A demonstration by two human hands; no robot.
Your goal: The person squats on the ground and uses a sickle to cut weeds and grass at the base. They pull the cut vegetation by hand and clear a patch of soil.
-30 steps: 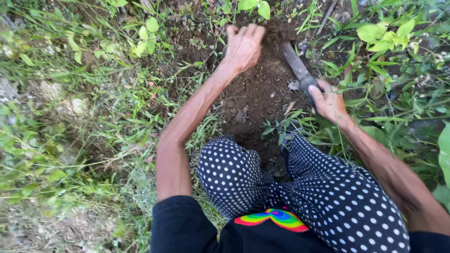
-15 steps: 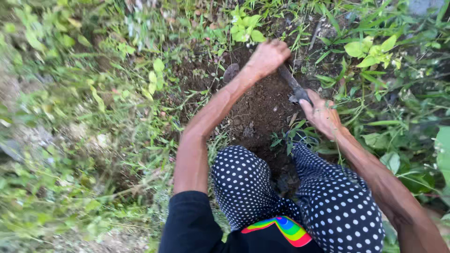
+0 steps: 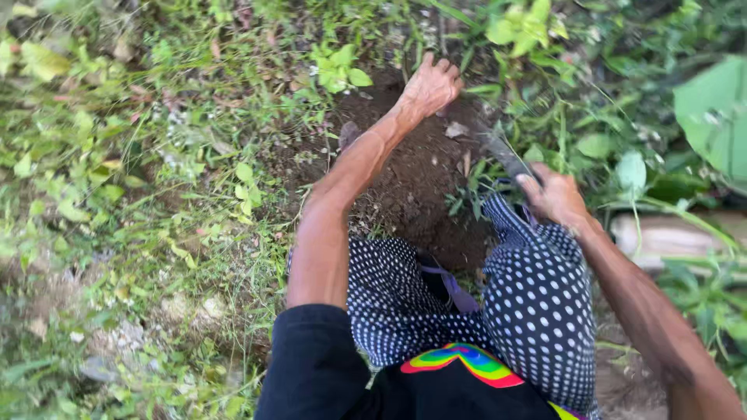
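I am crouched over a patch of bare dark soil (image 3: 420,175) among weeds, my knees in dark trousers with white dots (image 3: 537,303). My left hand (image 3: 430,84) reaches far forward, fingers bent, pressing into the earth at the far edge of the patch. My right hand (image 3: 554,194) is closed around the handle of a flat metal blade (image 3: 498,149), whose tip points into the soil just right of the patch. It cannot be seen whether the left hand grips anything.
Green weeds and grass (image 3: 179,179) ring the dug patch. A leafy seedling (image 3: 338,68) stands at the hole's far left edge. Broad leaves (image 3: 712,117) and a pale log or stone (image 3: 661,233) lie on the right. Small stones (image 3: 179,311) sit at lower left.
The view has swung and moved closer. My left hand stays at the far rim of the soil, now curled. My right hand with the blade has drawn back toward my right knee.
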